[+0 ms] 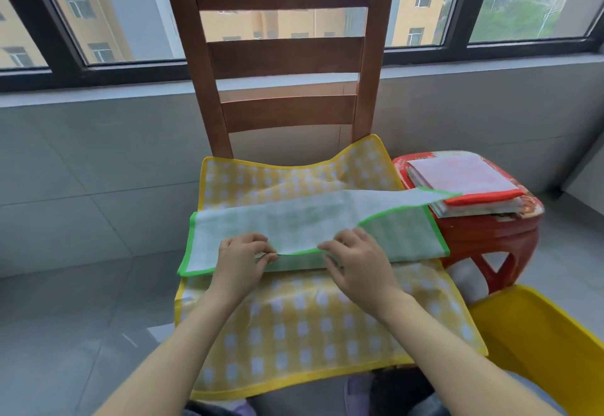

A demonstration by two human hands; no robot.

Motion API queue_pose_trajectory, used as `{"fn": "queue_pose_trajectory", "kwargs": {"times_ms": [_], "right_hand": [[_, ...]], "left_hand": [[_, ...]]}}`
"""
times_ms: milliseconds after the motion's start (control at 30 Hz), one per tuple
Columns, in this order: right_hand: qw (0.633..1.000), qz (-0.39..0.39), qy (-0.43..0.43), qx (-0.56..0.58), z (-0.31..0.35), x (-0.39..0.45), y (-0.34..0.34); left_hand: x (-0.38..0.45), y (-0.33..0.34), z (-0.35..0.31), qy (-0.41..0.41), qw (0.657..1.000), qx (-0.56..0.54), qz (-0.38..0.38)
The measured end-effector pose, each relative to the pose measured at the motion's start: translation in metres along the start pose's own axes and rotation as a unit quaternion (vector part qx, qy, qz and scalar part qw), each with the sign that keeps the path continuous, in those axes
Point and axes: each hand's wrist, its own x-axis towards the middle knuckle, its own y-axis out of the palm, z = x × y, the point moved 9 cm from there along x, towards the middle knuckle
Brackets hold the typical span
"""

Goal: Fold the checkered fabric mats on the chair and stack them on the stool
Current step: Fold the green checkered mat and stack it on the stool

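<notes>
While two bare forearms reach up from the bottom of the frame, a yellow checkered mat (310, 334) lies spread flat across the seat of a wooden chair (287, 56), filling the lower centre. At the lower right edge sits part of a yellow plastic object (539, 343) (what it is cannot be told).

Just above, across the middle of the frame, a green-edged mat (294, 222) rests on the yellow one, folded lengthwise into a long band. The left hand (240, 260) pinches the green border of the upper layer between thumb and fingertips. The right hand (354, 260) lies beside it with curled fingers on the same edge; whether it grips or only presses is unclear. The two hands are close together but not touching.

At the middle right, the band's far end laps over a red stool (483, 239) standing beside the chair. On the stool sits a stack of folded mats (470, 183), the top one red-edged.

Farther back, the chair's slatted back rises to the top centre, with windows (98, 13) and buildings outside beyond.

Judged from this, several mats are already folded and stacked, the green one is partway folded and not yet on the stool, and the yellow one is still unfolded.
</notes>
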Motion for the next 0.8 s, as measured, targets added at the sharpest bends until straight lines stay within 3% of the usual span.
{"fn": "queue_pose_trajectory", "kwargs": {"times_ms": [67, 133, 267, 400, 633, 800], "right_hand": [[0.999, -0.007, -0.006, -0.039, -0.002, 0.005, 0.005], [0.998, 0.032, -0.001, -0.059, -0.008, 0.009, 0.02], [0.974, 0.193, 0.038, -0.113, -0.017, 0.006, 0.057], [0.934, 0.338, 0.087, -0.071, -0.034, -0.011, 0.089], [0.922, 0.369, 0.103, -0.044, -0.038, -0.018, 0.101], [0.919, 0.377, 0.107, -0.029, -0.039, -0.02, 0.105]], "left_hand": [[0.0, 0.003, 0.008, -0.004, 1.0, 0.001, 0.015], [0.001, 0.006, 0.014, -0.012, 1.0, -0.005, 0.028], [0.0, 0.01, 0.023, -0.025, 0.998, -0.034, 0.054], [-0.002, 0.012, 0.026, -0.038, 0.996, -0.047, 0.063], [0.0, 0.022, 0.025, -0.032, 0.994, 0.006, 0.106], [0.022, 0.029, 0.004, -0.017, 0.997, 0.035, 0.066]]}}
